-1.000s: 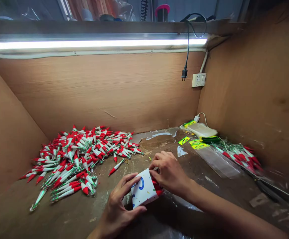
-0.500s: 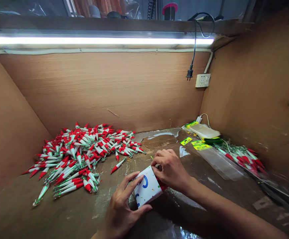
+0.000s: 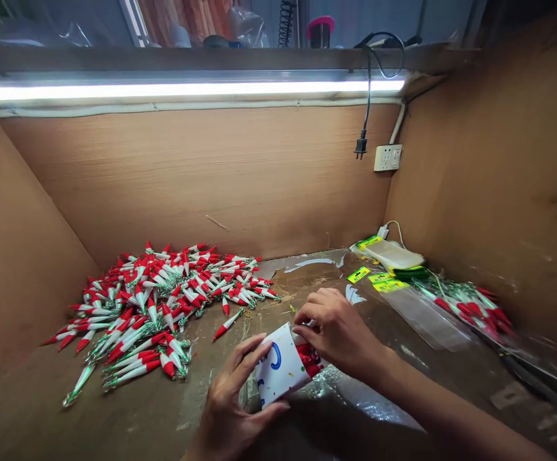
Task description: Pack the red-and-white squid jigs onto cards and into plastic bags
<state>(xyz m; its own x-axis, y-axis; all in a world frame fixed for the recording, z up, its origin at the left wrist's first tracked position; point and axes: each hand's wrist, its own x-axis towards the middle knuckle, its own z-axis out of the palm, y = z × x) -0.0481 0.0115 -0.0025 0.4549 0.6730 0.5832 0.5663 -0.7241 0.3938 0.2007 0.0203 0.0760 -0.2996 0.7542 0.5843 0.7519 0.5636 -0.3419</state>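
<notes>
Barely anything has shifted since a second ago: the left hand (image 3: 228, 410) still pinches the white card (image 3: 278, 372), the right hand (image 3: 339, 336) stays closed on red lures (image 3: 310, 358) at its open end. Big lure pile (image 3: 158, 301) lies left, plastic bags (image 3: 422, 314) right; bare bench (image 3: 129, 416) sits open nearby.

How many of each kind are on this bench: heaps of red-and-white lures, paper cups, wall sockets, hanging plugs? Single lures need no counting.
Heaps of red-and-white pointed lures: 2
White paper cup with blue marks: 1
White wall socket: 1
Black hanging plug: 1
Total: 5
</notes>
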